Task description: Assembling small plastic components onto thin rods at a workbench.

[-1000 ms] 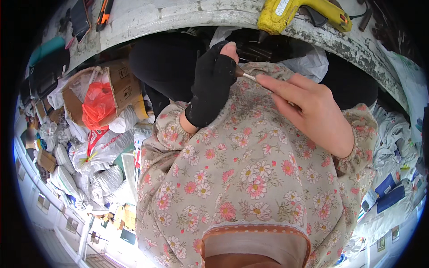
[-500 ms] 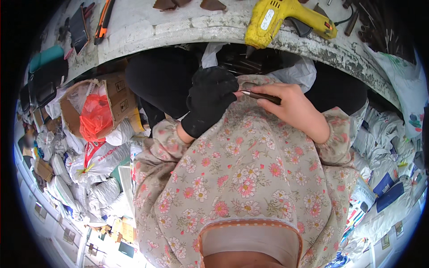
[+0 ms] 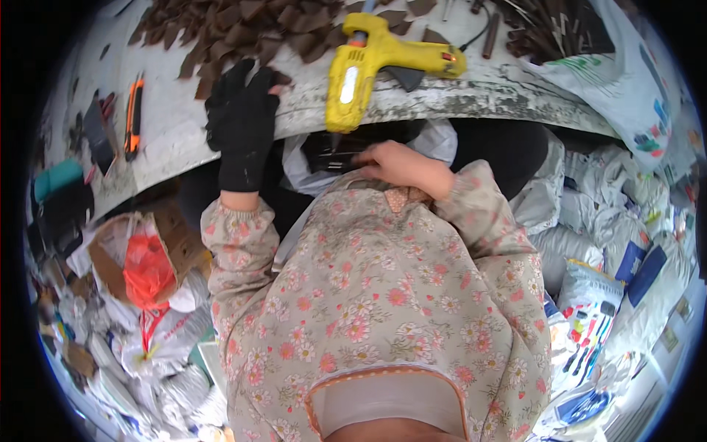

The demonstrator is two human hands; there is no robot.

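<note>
My left hand [image 3: 241, 121], in a black glove with a bare thumb tip, reaches over the table edge to a heap of brown leather-like scraps [image 3: 243, 37]. Its fingers are apart, and the thumb lies beside one scrap at the near side of the heap. My bare right hand [image 3: 401, 163] is low over a white plastic bag [image 3: 440, 141] between my knees, which holds dark, slim sticks [image 3: 331, 158]. The right fingertips point into the bag's opening, blurred and partly hidden. Just above, a yellow glue gun [image 3: 347, 85] lies with its nozzle over the table edge.
An orange and black utility knife [image 3: 134, 118] lies on the table [image 3: 173, 136] at left. Dark brown sticks [image 3: 549, 33] are piled at the far right, beside a printed plastic bag [image 3: 641, 88]. A cardboard box [image 3: 177, 234] and many packed bags crowd the floor.
My left hand has moved from my lap up and left to the scraps. My right hand shifted left to the bag, and the brown pen-like tool it held is no longer visible. The view has tilted upward.
</note>
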